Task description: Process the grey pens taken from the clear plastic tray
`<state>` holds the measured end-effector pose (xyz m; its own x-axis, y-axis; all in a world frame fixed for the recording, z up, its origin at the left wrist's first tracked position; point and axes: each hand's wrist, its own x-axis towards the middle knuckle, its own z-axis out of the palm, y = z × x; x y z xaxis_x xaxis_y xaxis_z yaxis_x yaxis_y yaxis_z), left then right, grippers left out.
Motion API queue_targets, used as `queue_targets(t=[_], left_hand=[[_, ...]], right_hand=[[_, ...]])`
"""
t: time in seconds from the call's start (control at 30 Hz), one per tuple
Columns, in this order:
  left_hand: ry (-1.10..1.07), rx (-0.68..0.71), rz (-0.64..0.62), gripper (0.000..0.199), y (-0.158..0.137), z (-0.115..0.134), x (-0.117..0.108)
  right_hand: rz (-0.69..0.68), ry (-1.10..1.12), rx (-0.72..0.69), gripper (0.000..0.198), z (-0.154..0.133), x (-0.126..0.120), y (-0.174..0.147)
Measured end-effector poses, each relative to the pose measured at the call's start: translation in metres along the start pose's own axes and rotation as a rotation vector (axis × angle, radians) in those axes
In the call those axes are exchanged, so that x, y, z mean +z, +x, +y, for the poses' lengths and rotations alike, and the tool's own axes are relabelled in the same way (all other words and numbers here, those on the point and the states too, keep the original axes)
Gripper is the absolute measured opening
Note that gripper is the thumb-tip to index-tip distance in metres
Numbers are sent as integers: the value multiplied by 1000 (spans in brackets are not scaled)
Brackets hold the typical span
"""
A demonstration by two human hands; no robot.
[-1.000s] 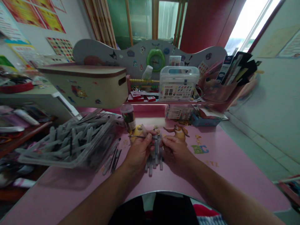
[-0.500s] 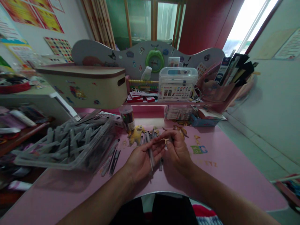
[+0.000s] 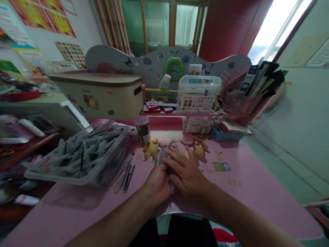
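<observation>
Over the middle of the pink table [image 3: 231, 202], my left hand [image 3: 158, 187] is turned palm up and curled around a slim grey pen [image 3: 172, 188]. Only the pen's lower end shows below the fingers. My right hand [image 3: 189, 173] lies palm down across my left fingers, its own fingers stretched and somewhat apart; what its palm touches is hidden. Just beyond both hands is a row of grey pens [image 3: 159, 156], partly covered by them. Left of my hands, several thin black and clear pen pieces [image 3: 126, 176] lie on the table.
A clear plastic bin [image 3: 96, 178] heaped with translucent pen-like pieces stands at the left. Behind are a lidded round tub [image 3: 143, 128] and a blue box [image 3: 227, 134]. A shelf above carries a cream storage box [image 3: 102, 97], a clear carry case [image 3: 197, 96] and a pink pen holder [image 3: 239, 101].
My right hand has opened from a curled shape and come left onto my left hand. My left hand has turned inward and closed more around the pen. The view has shifted slightly.
</observation>
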<state>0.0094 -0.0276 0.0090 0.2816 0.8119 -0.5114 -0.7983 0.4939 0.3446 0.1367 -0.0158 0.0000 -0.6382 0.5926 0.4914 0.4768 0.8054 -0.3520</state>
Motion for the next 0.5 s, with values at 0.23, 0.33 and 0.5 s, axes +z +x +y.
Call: queue_targets(t=[0.23, 0.33, 0.5], left_hand=[[41, -26, 78, 15, -5, 9, 3], [137, 63, 96, 19, -23, 24, 13], [347, 393, -129, 12, -82, 58, 30]], right_hand=[[247, 51, 27, 55, 11, -7, -4], [358, 51, 123, 50, 19, -11, -4], [367, 57, 179, 41, 26, -11, -3]])
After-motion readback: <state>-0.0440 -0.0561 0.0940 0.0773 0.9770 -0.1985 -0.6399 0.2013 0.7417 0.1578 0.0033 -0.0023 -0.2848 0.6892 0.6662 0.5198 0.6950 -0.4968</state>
